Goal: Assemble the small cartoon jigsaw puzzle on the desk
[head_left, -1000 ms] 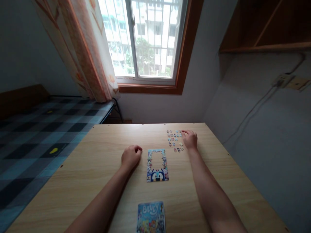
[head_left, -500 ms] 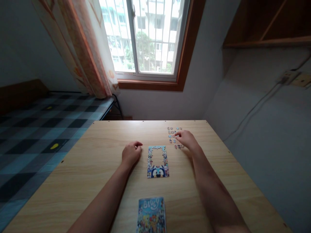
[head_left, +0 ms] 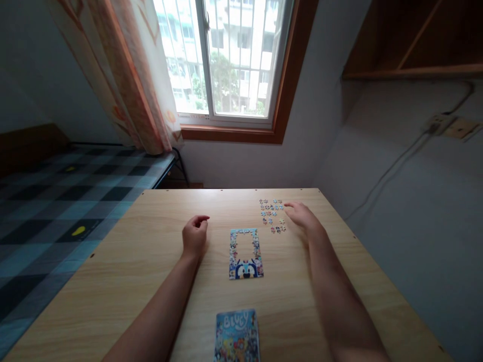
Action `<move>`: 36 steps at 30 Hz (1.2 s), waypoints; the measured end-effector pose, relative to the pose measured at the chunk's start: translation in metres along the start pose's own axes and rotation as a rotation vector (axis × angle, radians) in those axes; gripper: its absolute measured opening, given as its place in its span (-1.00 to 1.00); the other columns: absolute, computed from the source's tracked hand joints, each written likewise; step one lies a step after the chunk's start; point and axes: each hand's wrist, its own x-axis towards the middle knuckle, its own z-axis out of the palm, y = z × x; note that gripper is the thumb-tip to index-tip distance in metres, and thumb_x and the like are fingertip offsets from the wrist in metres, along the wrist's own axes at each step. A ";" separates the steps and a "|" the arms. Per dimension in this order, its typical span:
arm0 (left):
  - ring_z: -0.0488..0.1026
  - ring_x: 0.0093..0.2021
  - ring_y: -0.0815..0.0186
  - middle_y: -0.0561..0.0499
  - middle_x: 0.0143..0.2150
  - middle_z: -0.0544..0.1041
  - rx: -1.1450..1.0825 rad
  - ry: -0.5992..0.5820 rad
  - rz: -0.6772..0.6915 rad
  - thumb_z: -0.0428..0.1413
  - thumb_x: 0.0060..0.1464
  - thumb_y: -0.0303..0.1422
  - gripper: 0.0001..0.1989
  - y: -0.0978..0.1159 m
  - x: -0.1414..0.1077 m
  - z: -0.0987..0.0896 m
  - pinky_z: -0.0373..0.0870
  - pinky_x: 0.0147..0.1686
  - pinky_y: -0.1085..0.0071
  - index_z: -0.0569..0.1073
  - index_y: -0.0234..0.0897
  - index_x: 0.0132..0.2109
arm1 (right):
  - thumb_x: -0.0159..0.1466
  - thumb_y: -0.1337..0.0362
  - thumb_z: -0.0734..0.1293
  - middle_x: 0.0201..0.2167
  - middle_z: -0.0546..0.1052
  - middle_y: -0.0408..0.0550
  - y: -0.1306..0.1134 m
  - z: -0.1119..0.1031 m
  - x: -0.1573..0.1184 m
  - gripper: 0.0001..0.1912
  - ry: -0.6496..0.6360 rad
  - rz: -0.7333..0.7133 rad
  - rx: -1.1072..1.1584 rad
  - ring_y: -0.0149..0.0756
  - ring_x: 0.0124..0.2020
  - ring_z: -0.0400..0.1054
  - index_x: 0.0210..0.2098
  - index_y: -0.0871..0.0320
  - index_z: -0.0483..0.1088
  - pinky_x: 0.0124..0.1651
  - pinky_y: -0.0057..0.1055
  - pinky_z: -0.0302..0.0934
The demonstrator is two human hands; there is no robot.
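Note:
A partly assembled jigsaw puzzle [head_left: 246, 272] lies flat on the table; its border is joined around an open middle, with a blue dog face along the near side. Several loose puzzle pieces [head_left: 268, 213] are spread in rough rows beyond it to the right. My right hand [head_left: 301, 215] is just right of these pieces, fingers stretched left toward them, and I see nothing held. Left of the puzzle, my left hand [head_left: 194, 235] rests on the table in a loose fist, apart from the puzzle, with nothing visible in it.
The wooden table [head_left: 151, 251] carries a Bluey picture box [head_left: 237, 336] at its near edge. A bed with a checked cover [head_left: 113, 173] stands to the left. Behind are a curtain [head_left: 139, 100] and a window [head_left: 241, 60]; a shelf [head_left: 415, 73] hangs on the right.
My right hand has shifted right, off the loose pieces, uncovering several of them. My left hand has drawn left, away from the puzzle. The view has tilted slightly.

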 end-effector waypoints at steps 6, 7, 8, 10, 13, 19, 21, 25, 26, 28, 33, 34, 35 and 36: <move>0.45 -0.39 0.23 -0.04 -0.38 0.58 -0.012 0.013 -0.026 0.07 -0.08 -0.23 -0.66 -0.001 0.001 0.001 0.34 -0.34 0.36 0.63 -0.31 -0.24 | 0.26 0.24 0.38 0.18 0.48 0.09 0.038 -0.008 -0.005 -0.42 -0.284 0.000 0.138 -0.17 0.17 0.41 0.27 0.13 0.38 0.23 -0.35 0.25; 0.45 -0.39 0.24 -0.04 -0.38 0.58 -0.013 0.008 -0.025 0.08 -0.08 -0.23 -0.66 -0.001 0.000 0.001 0.34 -0.34 0.36 0.63 -0.31 -0.24 | 0.24 0.24 0.40 0.17 0.48 0.10 0.043 -0.008 -0.004 -0.40 -0.327 -0.002 0.181 -0.16 0.16 0.42 0.28 0.13 0.36 0.23 -0.33 0.25; 0.45 -0.39 0.24 -0.04 -0.37 0.58 -0.013 0.004 -0.021 0.08 -0.09 -0.23 -0.66 -0.001 0.000 0.001 0.34 -0.33 0.36 0.63 -0.31 -0.24 | 0.23 0.24 0.42 0.18 0.47 0.11 0.047 -0.008 -0.002 -0.37 -0.356 -0.004 0.222 -0.15 0.17 0.40 0.29 0.14 0.35 0.24 -0.32 0.24; 0.45 -0.38 0.23 -0.04 -0.37 0.59 -0.009 0.002 -0.015 0.08 -0.09 -0.24 -0.67 0.001 0.000 0.001 0.35 -0.32 0.36 0.63 -0.30 -0.25 | 0.20 0.27 0.45 0.21 0.44 0.14 0.051 -0.007 0.001 -0.31 -0.373 -0.005 0.269 -0.13 0.21 0.37 0.30 0.15 0.32 0.27 -0.31 0.21; 0.47 -0.36 0.22 -0.04 -0.36 0.60 0.003 0.002 -0.008 0.07 -0.10 -0.24 -0.68 0.002 -0.001 0.000 0.35 -0.31 0.36 0.62 -0.30 -0.26 | 0.16 0.31 0.47 0.22 0.43 0.16 0.049 -0.007 0.003 -0.28 -0.400 -0.005 0.274 -0.10 0.24 0.34 0.30 0.14 0.32 0.27 -0.28 0.22; 0.47 -0.37 0.22 -0.03 -0.37 0.60 0.022 -0.004 -0.004 0.07 -0.09 -0.24 -0.67 0.003 -0.001 0.001 0.36 -0.31 0.36 0.63 -0.29 -0.26 | 0.11 0.36 0.48 0.21 0.43 0.13 0.040 -0.006 0.004 -0.26 -0.427 -0.016 0.267 -0.09 0.21 0.37 0.28 0.10 0.35 0.24 -0.27 0.25; 0.48 -0.36 0.22 -0.03 -0.37 0.60 0.020 0.003 -0.007 0.07 -0.10 -0.24 -0.68 0.003 -0.001 0.002 0.36 -0.31 0.36 0.63 -0.28 -0.27 | 0.10 0.39 0.48 0.19 0.45 0.12 0.040 -0.006 0.005 -0.26 -0.426 -0.012 0.262 -0.09 0.19 0.39 0.28 0.10 0.36 0.24 -0.27 0.25; 0.48 -0.35 0.21 -0.03 -0.37 0.61 0.016 -0.002 0.000 0.07 -0.10 -0.24 -0.68 0.003 -0.001 0.002 0.37 -0.31 0.36 0.63 -0.27 -0.28 | 0.09 0.40 0.49 0.19 0.45 0.15 0.039 -0.007 0.005 -0.25 -0.430 0.004 0.262 -0.08 0.18 0.40 0.28 0.11 0.36 0.22 -0.28 0.26; 0.48 -0.35 0.21 -0.03 -0.37 0.61 0.015 -0.004 0.001 0.07 -0.10 -0.24 -0.69 0.003 -0.001 0.002 0.37 -0.31 0.36 0.62 -0.27 -0.28 | 0.09 0.40 0.49 0.19 0.45 0.15 0.039 -0.007 0.005 -0.24 -0.433 0.009 0.265 -0.08 0.18 0.40 0.28 0.11 0.36 0.22 -0.28 0.27; 0.48 -0.35 0.21 -0.03 -0.37 0.60 0.014 -0.007 -0.002 0.07 -0.10 -0.24 -0.69 0.003 -0.001 0.002 0.36 -0.32 0.36 0.62 -0.27 -0.28 | 0.09 0.40 0.49 0.19 0.44 0.15 0.038 -0.008 0.004 -0.23 -0.441 0.009 0.259 -0.08 0.19 0.39 0.29 0.11 0.34 0.23 -0.28 0.26; 0.49 -0.35 0.21 -0.03 -0.37 0.60 0.021 -0.010 -0.008 0.07 -0.10 -0.23 -0.68 0.002 0.000 0.003 0.36 -0.31 0.36 0.62 -0.27 -0.28 | 0.07 0.41 0.50 0.25 0.40 0.10 0.034 -0.007 0.002 -0.22 -0.450 -0.022 0.248 -0.09 0.28 0.31 0.29 0.08 0.35 0.32 -0.29 0.18; 0.49 -0.34 0.21 -0.03 -0.37 0.60 0.022 -0.011 -0.006 0.07 -0.10 -0.24 -0.69 0.002 0.000 0.003 0.36 -0.31 0.36 0.62 -0.27 -0.28 | 0.06 0.41 0.50 0.27 0.39 0.08 0.034 -0.006 0.002 -0.22 -0.448 -0.027 0.260 -0.10 0.30 0.28 0.28 0.08 0.36 0.33 -0.29 0.17; 0.49 -0.35 0.21 -0.03 -0.37 0.60 0.024 -0.011 -0.005 0.07 -0.10 -0.24 -0.69 0.002 0.000 0.002 0.37 -0.32 0.37 0.62 -0.27 -0.28 | 0.06 0.42 0.50 0.27 0.39 0.07 0.035 -0.005 0.002 -0.23 -0.443 -0.029 0.271 -0.10 0.31 0.27 0.26 0.07 0.37 0.34 -0.29 0.16; 0.49 -0.35 0.21 -0.03 -0.37 0.61 0.025 -0.011 -0.004 0.07 -0.10 -0.24 -0.70 0.002 0.000 0.002 0.37 -0.32 0.37 0.62 -0.27 -0.28 | 0.05 0.42 0.50 0.27 0.39 0.06 0.035 -0.004 0.003 -0.24 -0.434 -0.027 0.277 -0.10 0.32 0.27 0.25 0.06 0.38 0.34 -0.29 0.15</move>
